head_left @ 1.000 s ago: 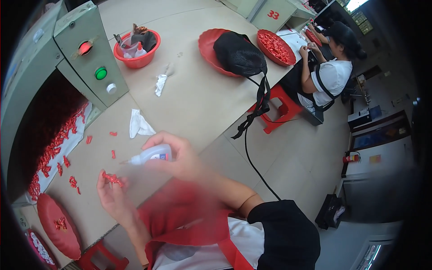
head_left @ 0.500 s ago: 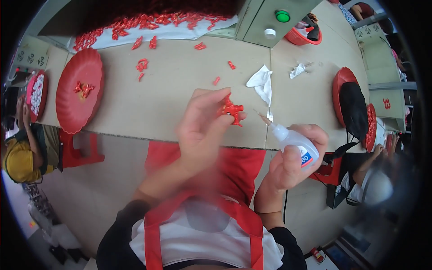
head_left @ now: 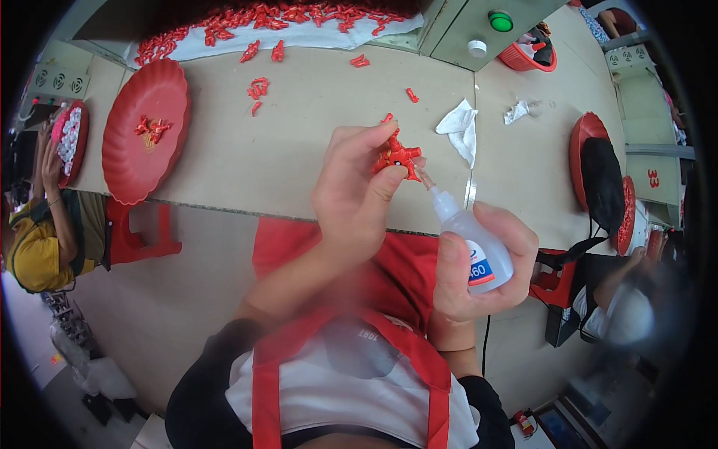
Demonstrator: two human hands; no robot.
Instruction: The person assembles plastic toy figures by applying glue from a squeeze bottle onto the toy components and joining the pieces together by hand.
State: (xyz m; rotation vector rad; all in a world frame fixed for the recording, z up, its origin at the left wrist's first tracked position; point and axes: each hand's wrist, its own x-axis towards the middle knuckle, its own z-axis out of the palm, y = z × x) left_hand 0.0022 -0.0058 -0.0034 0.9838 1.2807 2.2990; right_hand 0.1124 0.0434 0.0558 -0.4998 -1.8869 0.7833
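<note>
Between the thumb and fingers of my left hand is a small red figurine, held above the table near its front edge. My right hand is wrapped round a translucent squeeze bottle with a white cap and a label. The bottle's thin nozzle tip points up to the left and meets or nearly meets the figurine's lower right side; exact contact is hard to make out. Loose red pieces lie on the table beyond my left hand, and a single red piece lies farther right.
At the left stands a red scalloped tray with a few red figures. Many red parts lie on white cloth at the back. White tissue, a red basket and a black cloth item are on the right. Other people sit both sides.
The bottle's nozzle has moved left to the figurine, closing the gap between them. My left hand still holds the figurine, now turned slightly. The whole view has shifted a little.
</note>
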